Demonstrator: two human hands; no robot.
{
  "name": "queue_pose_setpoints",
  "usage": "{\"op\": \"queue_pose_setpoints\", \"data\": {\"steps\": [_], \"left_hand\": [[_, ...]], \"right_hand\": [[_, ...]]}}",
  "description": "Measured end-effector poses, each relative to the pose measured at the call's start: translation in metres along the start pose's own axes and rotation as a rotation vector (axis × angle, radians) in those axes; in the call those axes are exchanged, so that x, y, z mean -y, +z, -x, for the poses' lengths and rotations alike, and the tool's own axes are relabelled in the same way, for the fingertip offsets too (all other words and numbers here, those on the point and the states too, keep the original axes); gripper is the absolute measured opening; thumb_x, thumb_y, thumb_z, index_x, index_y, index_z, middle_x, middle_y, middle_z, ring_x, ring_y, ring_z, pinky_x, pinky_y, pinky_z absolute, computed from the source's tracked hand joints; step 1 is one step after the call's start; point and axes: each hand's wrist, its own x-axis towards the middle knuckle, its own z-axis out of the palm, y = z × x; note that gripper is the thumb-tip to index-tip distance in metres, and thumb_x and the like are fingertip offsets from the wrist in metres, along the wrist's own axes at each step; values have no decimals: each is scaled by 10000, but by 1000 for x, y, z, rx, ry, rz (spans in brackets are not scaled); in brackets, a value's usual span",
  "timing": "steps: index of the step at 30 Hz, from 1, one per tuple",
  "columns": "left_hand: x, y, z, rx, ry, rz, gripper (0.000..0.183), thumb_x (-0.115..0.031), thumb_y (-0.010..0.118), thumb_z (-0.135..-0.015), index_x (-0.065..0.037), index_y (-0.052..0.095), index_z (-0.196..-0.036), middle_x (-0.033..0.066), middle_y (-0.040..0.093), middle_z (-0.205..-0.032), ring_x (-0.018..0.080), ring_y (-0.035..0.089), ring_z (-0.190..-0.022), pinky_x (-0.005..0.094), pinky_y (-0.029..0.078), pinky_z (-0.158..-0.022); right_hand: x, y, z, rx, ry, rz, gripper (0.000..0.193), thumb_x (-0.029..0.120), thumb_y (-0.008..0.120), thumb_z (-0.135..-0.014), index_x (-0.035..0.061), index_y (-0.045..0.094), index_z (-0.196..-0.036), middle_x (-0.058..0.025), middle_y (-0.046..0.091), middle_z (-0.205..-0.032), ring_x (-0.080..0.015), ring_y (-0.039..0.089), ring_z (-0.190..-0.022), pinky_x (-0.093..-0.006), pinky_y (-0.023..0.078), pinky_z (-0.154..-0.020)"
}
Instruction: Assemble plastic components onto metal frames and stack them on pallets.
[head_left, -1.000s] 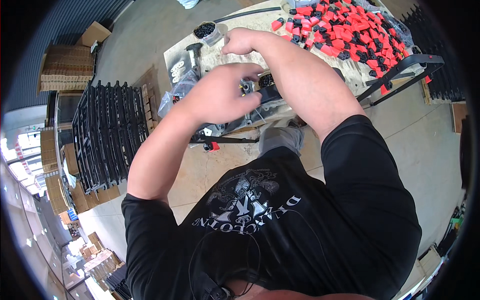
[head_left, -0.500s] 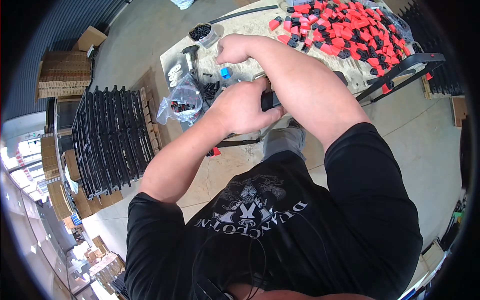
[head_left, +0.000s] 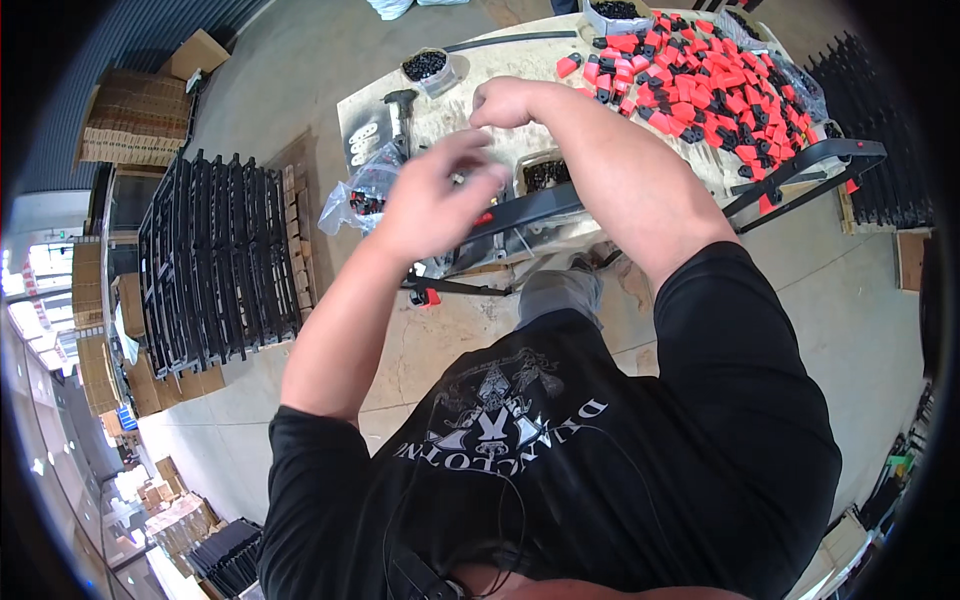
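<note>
My left hand (head_left: pixel 432 200) is raised over the near left of the table, fingers apart and a little blurred, with nothing seen in it. Below its fingertips runs a long black frame bar (head_left: pixel 530 208) with a small red piece near its left part. Farther out, my right hand (head_left: pixel 508 102) hovers over the tabletop with curled fingers; whatever they hold is hidden. Between the bar and my right forearm is an open box of small black parts (head_left: pixel 545 175). Beside my left hand lie a clear plastic bag (head_left: pixel 368 190) and a black-and-grey tool (head_left: pixel 399 108).
A heap of red-and-black plastic pieces (head_left: pixel 700 90) covers the table's right side. Tubs of small black parts (head_left: pixel 428 68) stand along the far edge. White oval pieces (head_left: pixel 363 142) lie at the left. Stacked black frames (head_left: pixel 225 250) stand on the floor at left.
My left hand has let go of the black bar and lifted up and leftward, opening its fingers. My right hand has shifted slightly right, still curled. The box of black parts now shows.
</note>
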Motion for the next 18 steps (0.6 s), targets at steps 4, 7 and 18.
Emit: {"op": "queue_pose_setpoints", "data": {"steps": [4,7,18], "left_hand": [[14,-18,40,126,-304,-214,441,-410,602,-969,-22,697,-1156,194,721,-930,351,707,-901,413,534,-825],[5,-14,39,159,-368,-258,517,-511,540,-968,-33,733,-1000,193,726,-939,379,693,-912,420,533,-810],[-2,-4,57,152,-372,-404,588,-606,559,-912,-49,719,-1011,192,731,-944,368,696,-937,441,532,-821]], "right_hand": [[4,-4,0,-69,-38,20,568,421,698,-856,-30,687,-1201,-220,701,-1130,-316,698,-929,-427,561,-778],[12,-4,3,-40,22,-26,541,418,706,-850,-5,699,-1187,-198,714,-1095,-299,693,-927,-408,550,-791],[14,15,21,-150,121,100,509,399,733,-824,16,717,-1158,-186,727,-1084,-313,693,-962,-403,544,-872]]}}
